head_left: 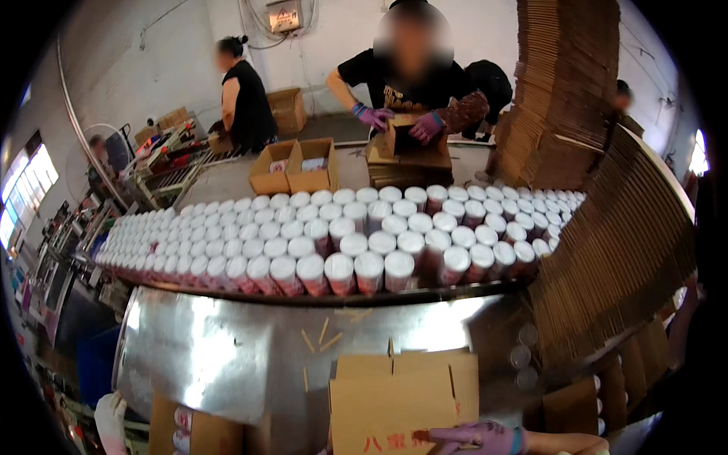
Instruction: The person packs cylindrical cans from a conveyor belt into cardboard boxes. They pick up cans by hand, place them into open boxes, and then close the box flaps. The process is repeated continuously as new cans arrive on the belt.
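A flattened-looking cardboard carton (390, 402) with red printing stands at the lower middle, on the steel table (250, 341). My right hand (474, 437), in a purple glove, grips its lower right part, fingers across the printed face. My left hand is mostly hidden at the carton's lower left, its fingers unclear. An open box holding cans (182, 419) is at lower left, beside a white-gloved hand (111, 413), apparently a co-worker's. Loose tan strips (326, 334) lie behind the carton. Beyond the table stand long rows of white-lidded cans (311, 269).
Tall cardboard stacks (607, 250) (550, 91) rise on the right. A co-worker (402, 91) in purple gloves handles cardboard opposite. Open boxes (292, 171) stand behind the cans. Another worker (246, 106) is at a conveyor. A box with cans (576, 409) sits at lower right.
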Tool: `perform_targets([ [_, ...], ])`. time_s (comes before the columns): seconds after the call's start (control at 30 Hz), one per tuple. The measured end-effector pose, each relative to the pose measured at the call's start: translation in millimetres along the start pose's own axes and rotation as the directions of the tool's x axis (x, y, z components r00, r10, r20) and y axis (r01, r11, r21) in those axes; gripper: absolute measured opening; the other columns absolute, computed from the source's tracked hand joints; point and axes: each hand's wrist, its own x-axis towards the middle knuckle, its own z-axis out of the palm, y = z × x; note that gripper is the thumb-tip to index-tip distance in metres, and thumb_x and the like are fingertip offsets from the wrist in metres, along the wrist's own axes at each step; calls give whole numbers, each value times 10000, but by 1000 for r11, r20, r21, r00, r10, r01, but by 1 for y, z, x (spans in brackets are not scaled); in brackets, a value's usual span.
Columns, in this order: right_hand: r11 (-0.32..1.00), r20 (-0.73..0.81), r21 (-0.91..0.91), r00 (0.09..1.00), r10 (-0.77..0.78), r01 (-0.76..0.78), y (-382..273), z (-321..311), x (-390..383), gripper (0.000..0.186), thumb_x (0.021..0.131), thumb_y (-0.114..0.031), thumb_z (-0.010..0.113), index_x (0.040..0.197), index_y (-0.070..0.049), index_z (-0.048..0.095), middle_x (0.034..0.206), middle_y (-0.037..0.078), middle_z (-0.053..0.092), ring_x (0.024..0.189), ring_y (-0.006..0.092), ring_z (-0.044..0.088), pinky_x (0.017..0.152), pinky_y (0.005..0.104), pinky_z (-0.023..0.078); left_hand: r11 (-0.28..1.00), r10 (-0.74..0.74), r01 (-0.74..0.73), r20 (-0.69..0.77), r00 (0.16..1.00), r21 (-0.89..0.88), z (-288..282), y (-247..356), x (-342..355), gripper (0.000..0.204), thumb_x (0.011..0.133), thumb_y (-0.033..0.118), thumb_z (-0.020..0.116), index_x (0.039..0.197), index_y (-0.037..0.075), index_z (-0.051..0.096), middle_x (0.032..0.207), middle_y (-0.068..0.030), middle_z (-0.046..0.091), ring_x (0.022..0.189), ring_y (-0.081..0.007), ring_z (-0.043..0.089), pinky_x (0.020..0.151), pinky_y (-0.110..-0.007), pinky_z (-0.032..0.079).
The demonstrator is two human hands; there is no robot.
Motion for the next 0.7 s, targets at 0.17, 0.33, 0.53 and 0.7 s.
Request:
perform_targets([
  [0.17,755,-288,-648,886,-363,99,-54,-112,79,495,877,-222,625,1326,-56,499,1193,134,626,1026,222,630,924,309,472,802,263,-194,-42,964,565,-18,41,76,411,786,163,703,1134,10,547,1119,-188,589,1053,-355,564,835,-416,494],
  [0.33,-42,-353,-900,783,-512,-434,-67,-213,254,961,692,-547,716,1468,-216,255,1483,114,299,1371,363,266,1042,620,216,-9,733,-494,342,589,869,42,141,267,784,733,391,708,1383,76,402,1444,-191,310,1276,-441,327,1061,-524,275],
  [0.53,-71,-220,-932,710,-669,-356,-43,-192,256,720,710,-318,720,1357,-173,438,1294,11,507,1158,268,476,965,563,326,-190,762,-284,324,561,940,59,92,287,763,641,159,695,1350,95,420,1326,-128,394,1197,-374,366,1031,-525,285],
  [0.7,-108,-33,-969,552,-833,-221,-30,-185,233,605,653,-157,668,1248,-167,557,1179,-34,576,889,179,557,788,352,423,-206,755,-493,458,469,845,59,108,247,645,627,130,671,1254,99,518,1234,-74,460,1136,-308,415,979,-457,334],
])
